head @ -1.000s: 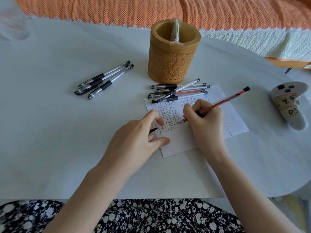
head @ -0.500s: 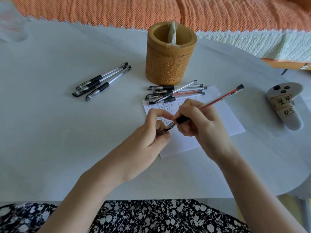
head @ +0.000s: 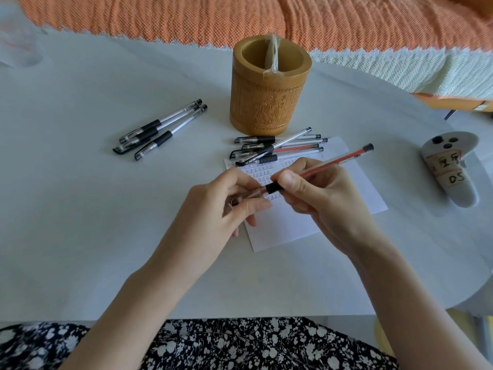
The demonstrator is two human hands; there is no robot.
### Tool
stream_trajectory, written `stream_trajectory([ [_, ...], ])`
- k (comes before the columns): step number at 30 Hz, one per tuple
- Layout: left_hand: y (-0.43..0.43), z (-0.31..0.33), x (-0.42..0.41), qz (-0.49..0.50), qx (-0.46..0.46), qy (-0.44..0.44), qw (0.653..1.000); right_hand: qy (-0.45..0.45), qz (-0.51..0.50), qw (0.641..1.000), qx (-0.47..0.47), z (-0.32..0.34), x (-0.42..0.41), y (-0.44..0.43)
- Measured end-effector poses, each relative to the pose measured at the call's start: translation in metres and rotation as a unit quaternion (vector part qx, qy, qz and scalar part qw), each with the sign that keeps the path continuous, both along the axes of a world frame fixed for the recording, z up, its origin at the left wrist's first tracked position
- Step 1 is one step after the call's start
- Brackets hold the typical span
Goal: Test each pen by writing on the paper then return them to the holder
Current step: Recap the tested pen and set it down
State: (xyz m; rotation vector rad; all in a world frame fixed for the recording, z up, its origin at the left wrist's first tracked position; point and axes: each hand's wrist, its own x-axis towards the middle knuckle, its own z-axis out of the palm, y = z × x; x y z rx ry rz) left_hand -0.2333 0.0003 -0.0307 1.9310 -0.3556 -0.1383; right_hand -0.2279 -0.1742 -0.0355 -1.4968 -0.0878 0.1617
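My right hand (head: 324,198) grips a red pen (head: 336,163) by its black grip, its tail pointing up and right. Against the pen's tip end my left hand (head: 226,206) pinches a clear cap (head: 249,196). Both hands hover over the white paper (head: 298,225), which carries rows of small written marks. Several pens (head: 277,149) lie in a pile across the paper's top edge. Three black pens (head: 160,130) lie apart to the left. The carved bamboo holder (head: 269,102) stands upright behind the pile, holding only a clear wrapper.
The white table (head: 106,222) has a curved right edge. A grey controller (head: 450,172) with taped labels lies at the right. An orange and white blanket (head: 293,20) runs along the far side. My floral-clothed lap shows below the table's near edge.
My right hand lifted the red pen off the paper after writing. My left hand left the paper and brought the cap up to the pen's tip.
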Motion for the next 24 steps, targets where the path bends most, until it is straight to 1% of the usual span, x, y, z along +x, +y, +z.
stream_trajectory([
  [2,0.0015,0.0007,-0.0002,0.015,-0.005,-0.010,1.000,0.001,-0.007,1.000,0.003,-0.0011,0.0011,0.0006],
  [10,-0.0032,-0.0002,-0.0036,0.038,0.041,-0.114,0.992,0.019,-0.022,0.999,0.035,-0.0006,0.0026,0.0058],
  [13,-0.0055,0.0003,-0.0043,0.039,0.034,-0.118,0.992,0.016,-0.009,0.999,0.042,0.0016,0.0029,0.0037],
  [17,-0.0067,-0.0035,-0.0066,0.037,0.041,-0.113,0.992,0.019,0.010,1.000,0.021,0.0028,0.0032,0.0008],
  [20,-0.0066,-0.0063,-0.0067,0.037,0.043,-0.111,0.992,0.021,0.004,1.000,0.009,0.0037,0.0031,0.0009],
  [24,-0.0074,-0.0067,-0.0075,0.030,0.026,-0.089,0.995,0.018,0.004,1.000,0.016,0.0049,0.0025,0.0018],
])
